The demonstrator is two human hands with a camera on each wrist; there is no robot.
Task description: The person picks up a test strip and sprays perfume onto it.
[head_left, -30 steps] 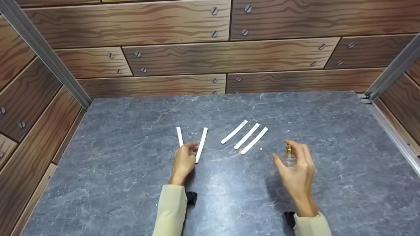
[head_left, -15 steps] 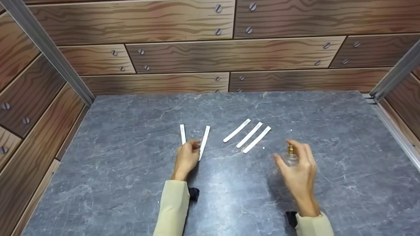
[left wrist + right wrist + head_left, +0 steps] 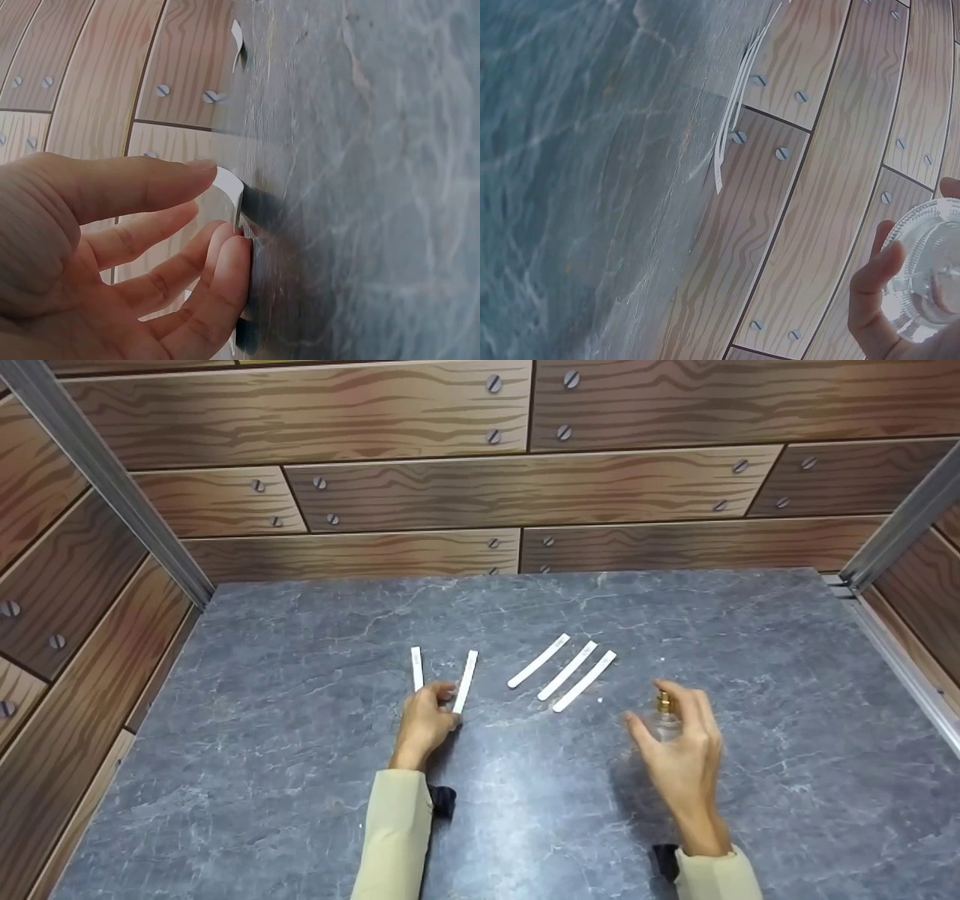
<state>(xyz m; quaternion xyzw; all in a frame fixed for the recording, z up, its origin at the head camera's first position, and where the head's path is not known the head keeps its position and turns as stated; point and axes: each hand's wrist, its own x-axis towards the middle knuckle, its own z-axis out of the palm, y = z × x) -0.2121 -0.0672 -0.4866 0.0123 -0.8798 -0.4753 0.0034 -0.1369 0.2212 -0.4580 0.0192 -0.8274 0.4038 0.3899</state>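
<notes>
In the head view, my left hand (image 3: 424,726) is low over the table between two white paper test strips. Its thumb touches the near end of the right one of these, a paper strip (image 3: 466,681). The left wrist view shows this strip (image 3: 231,191) curving up to the thumb, with the fingers loosely bent and apart from the thumb. Beyond the fingers lies the other strip (image 3: 417,667), its near end hidden. My right hand (image 3: 688,757) holds a clear glass perfume bottle (image 3: 665,726) with a gold spray top, its round base (image 3: 934,277) visible in the right wrist view.
Three more test strips (image 3: 568,671) lie slanted side by side between the hands. A small white speck (image 3: 600,700) sits near them. The grey marbled table (image 3: 315,810) meets a wood-patterned wall (image 3: 405,495) at the back, with metal posts (image 3: 120,487) at the corners.
My left thumb has come over the near end of the right-hand strip, where more of that strip showed before. The right hand keeps its hold on the bottle. The head view shifts slightly.
</notes>
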